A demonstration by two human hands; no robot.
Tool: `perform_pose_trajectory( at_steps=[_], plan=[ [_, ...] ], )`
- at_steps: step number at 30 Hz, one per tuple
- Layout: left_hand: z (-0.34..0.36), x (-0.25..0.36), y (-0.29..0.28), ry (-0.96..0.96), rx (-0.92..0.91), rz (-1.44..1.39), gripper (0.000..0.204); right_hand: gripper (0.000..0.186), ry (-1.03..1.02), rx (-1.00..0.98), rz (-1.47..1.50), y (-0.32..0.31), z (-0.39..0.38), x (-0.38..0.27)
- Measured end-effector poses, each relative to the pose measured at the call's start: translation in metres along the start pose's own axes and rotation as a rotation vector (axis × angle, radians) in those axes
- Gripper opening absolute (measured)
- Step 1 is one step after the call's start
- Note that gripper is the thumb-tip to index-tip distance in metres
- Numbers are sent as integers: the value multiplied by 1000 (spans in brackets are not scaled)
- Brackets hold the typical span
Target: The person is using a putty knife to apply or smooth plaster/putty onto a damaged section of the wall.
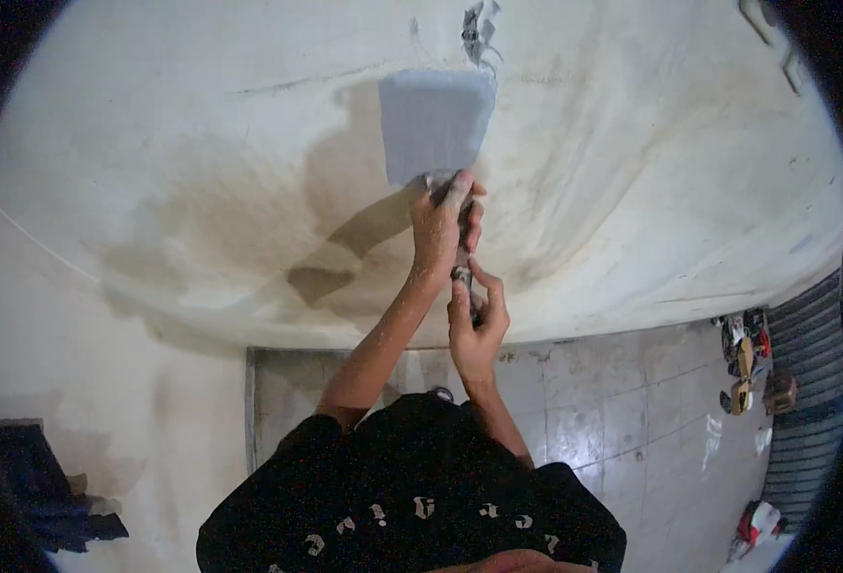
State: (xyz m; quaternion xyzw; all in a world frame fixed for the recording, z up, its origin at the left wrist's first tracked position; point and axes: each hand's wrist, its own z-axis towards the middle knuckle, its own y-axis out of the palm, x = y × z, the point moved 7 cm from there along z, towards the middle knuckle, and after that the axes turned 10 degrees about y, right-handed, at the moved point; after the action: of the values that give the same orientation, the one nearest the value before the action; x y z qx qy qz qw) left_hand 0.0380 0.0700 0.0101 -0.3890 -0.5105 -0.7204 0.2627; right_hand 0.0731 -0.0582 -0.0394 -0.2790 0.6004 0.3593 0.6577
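A grey rectangular patch [436,119] marks the pale wall in front of me, with a ragged dark mark [477,33] above it. A scraper-like tool [462,246], largely hidden by my fingers, is held at the patch's lower edge. My left hand [436,234] grips its upper end, thumb pointing up, fingers curled around it, with pale dust on the skin. Directly below, my right hand [477,334] grips the lower end with thumb and fingers. My hands and arms cast shadows on the wall to the left.
A side wall [135,382] stands at left, with dark cloth [30,477] on it. Below lies a tiled floor [593,411], with assorted items [746,353] and a red-and-white bundle [756,520] along its right side, beside a corrugated shutter [803,372].
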Motion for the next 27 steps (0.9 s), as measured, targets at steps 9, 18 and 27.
perform_pose_trajectory(
  at_steps=[9,18,27],
  plan=[
    [11,12,10,105,-52,80,33,29,-66,20,63,1,13,-10],
    [15,9,11,89,-37,55,32,30,-68,28,-41,0,17,-14],
    [5,-18,-5,-2,20,-1,30,30,-19,25,-41,-4,7,10]
  ],
)
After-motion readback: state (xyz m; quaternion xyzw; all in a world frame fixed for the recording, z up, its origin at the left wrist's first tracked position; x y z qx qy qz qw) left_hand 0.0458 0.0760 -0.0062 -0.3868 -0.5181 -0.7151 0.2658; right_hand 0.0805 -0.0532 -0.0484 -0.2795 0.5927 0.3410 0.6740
